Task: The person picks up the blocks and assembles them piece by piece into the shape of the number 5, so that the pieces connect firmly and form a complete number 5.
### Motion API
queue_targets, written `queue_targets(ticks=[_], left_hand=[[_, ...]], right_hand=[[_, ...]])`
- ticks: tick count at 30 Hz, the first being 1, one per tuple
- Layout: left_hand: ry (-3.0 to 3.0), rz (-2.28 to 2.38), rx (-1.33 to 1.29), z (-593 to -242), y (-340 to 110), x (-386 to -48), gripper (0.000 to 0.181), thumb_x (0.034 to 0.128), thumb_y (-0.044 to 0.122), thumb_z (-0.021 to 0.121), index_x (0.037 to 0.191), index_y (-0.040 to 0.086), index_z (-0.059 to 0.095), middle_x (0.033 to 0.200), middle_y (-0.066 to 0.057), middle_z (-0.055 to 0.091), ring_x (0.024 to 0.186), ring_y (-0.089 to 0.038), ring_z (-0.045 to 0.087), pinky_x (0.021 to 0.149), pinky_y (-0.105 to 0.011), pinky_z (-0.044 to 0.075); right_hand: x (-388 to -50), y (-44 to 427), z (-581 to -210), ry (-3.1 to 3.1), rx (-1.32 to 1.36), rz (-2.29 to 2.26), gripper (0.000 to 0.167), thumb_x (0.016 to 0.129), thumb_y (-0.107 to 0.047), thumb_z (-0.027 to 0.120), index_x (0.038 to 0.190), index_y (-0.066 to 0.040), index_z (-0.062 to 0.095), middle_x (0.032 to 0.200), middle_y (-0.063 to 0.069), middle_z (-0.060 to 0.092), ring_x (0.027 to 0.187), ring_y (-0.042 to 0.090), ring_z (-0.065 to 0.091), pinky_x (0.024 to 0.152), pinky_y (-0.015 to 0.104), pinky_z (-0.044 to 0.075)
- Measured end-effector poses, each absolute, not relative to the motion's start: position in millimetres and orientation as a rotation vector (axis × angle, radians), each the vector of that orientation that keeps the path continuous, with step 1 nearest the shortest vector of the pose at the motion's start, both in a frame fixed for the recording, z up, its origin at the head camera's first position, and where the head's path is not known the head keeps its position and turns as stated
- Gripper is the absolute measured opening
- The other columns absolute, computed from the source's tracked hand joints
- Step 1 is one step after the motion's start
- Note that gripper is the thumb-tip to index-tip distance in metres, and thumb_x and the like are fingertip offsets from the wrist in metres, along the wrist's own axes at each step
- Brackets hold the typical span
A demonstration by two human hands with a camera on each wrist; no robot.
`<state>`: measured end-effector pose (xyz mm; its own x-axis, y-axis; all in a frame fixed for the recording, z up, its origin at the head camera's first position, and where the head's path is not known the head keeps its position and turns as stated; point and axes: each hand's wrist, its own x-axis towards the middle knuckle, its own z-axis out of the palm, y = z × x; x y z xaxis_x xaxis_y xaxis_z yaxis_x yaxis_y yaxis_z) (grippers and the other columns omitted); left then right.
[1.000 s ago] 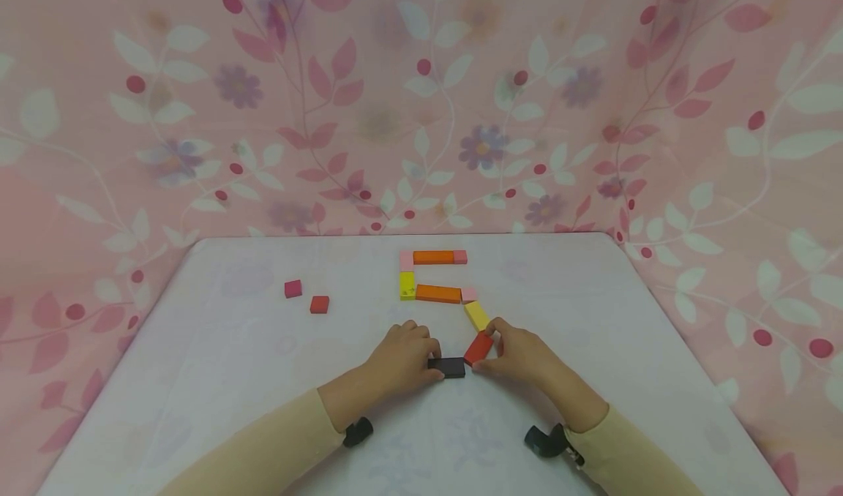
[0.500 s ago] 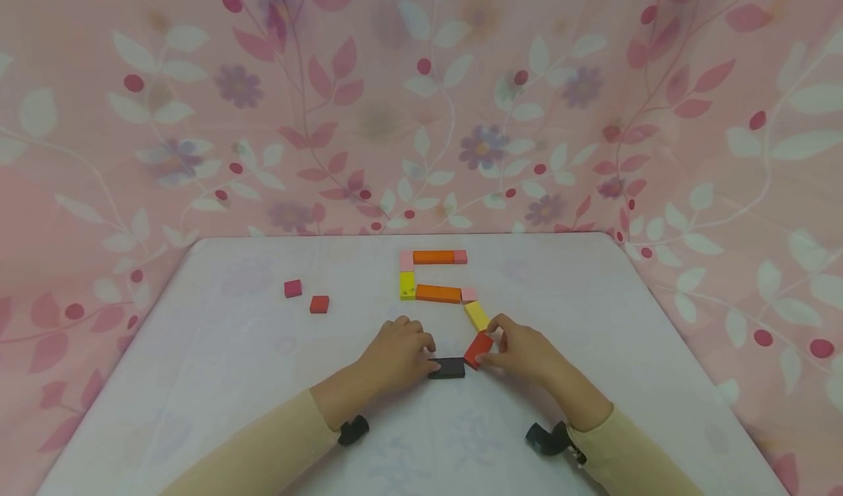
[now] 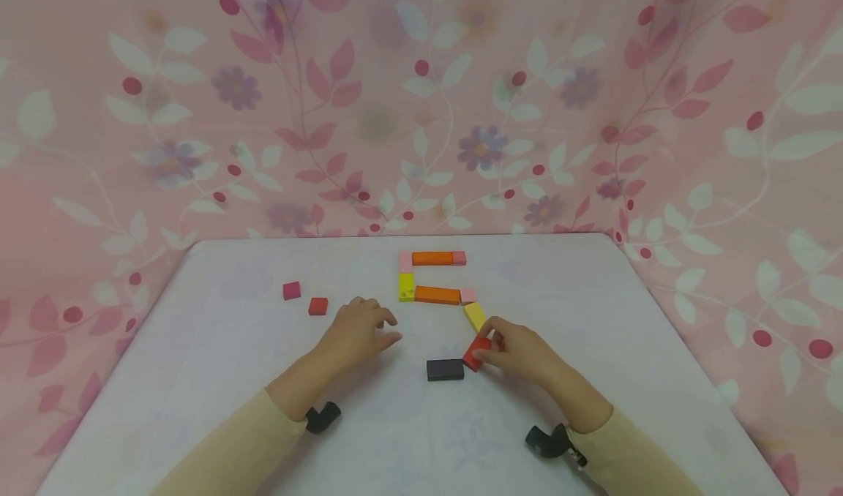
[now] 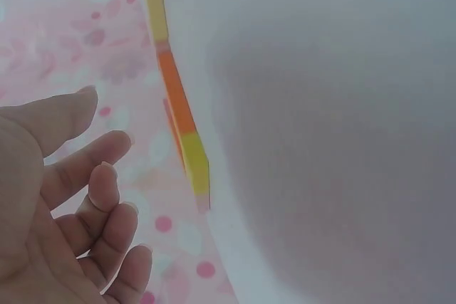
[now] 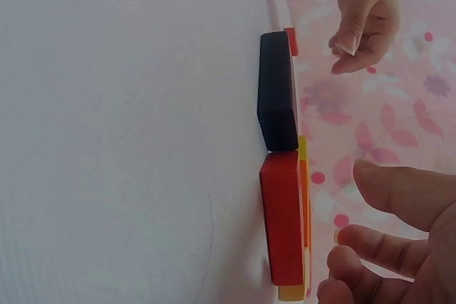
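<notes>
In the head view, my left hand (image 3: pixel 352 336) hovers over the table with loosely bent fingers and holds nothing. My right hand (image 3: pixel 523 351) is just over a red block (image 3: pixel 471 354), thumb and forefinger apart; the right wrist view shows a gap between those fingers and the block (image 5: pixel 282 218). A black block (image 3: pixel 445 370) lies left of the red one, their corners meeting. Beyond the red block, a pale yellow block (image 3: pixel 473 316) slants up to a small pink block (image 3: pixel 467 295). An orange block (image 3: pixel 437 295) continues this row leftward.
A bright yellow block (image 3: pixel 405 287), a pink block (image 3: pixel 405 262) and another orange block (image 3: pixel 432 258) form the far part of the outline. Two small loose blocks, one crimson (image 3: pixel 291 290) and one red (image 3: pixel 318 306), lie to the left on the white-covered table (image 3: pixel 217 379).
My left hand has let go of the black block and moved left and away from it. My right hand's thumb has lifted from beside the red block to over it. The blocks stay put.
</notes>
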<state>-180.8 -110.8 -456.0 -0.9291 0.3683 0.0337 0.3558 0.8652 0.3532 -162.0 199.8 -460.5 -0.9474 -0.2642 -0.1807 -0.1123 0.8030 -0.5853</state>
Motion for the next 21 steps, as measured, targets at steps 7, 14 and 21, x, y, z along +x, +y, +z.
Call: queue_targets(ticks=[7, 14, 21], left_hand=[[3.024, 0.662, 0.459, -450.0, -142.2, -184.6, 0.029, 0.0887, 0.037, 0.076, 0.111, 0.019, 0.074, 0.094, 0.004, 0.061, 0.098, -0.020, 0.051, 0.080, -0.036, 0.047], [3.039, 0.723, 0.410, -453.1, -171.3, -194.1, 0.028, 0.0915, 0.031, 0.073, 0.114, 0.013, 0.074, 0.093, -0.003, 0.063, 0.095, -0.026, 0.054, 0.080, -0.044, 0.049], [3.048, 0.816, 0.380, -457.6, -197.0, -204.4, 0.028, 0.0895, 0.024, 0.075, 0.112, 0.007, 0.074, 0.087, -0.006, 0.062, 0.085, -0.025, 0.057, 0.080, -0.046, 0.049]], right_hand=[[-158.6, 195.3, -458.5, 2.734, -0.357, -0.898, 0.027, 0.086, -0.030, 0.080, 0.104, -0.020, 0.064, 0.074, -0.002, 0.053, 0.068, 0.014, 0.050, 0.057, 0.027, 0.040], [-157.1, 190.5, -458.6, 2.700, -0.490, -0.899, 0.024, 0.087, -0.029, 0.080, 0.104, -0.020, 0.066, 0.074, -0.004, 0.053, 0.072, 0.013, 0.051, 0.059, 0.026, 0.041], [-154.7, 187.0, -460.5, 2.689, -0.536, -0.864, 0.027, 0.087, -0.031, 0.080, 0.108, -0.020, 0.067, 0.073, -0.006, 0.054, 0.072, 0.013, 0.053, 0.060, 0.025, 0.043]])
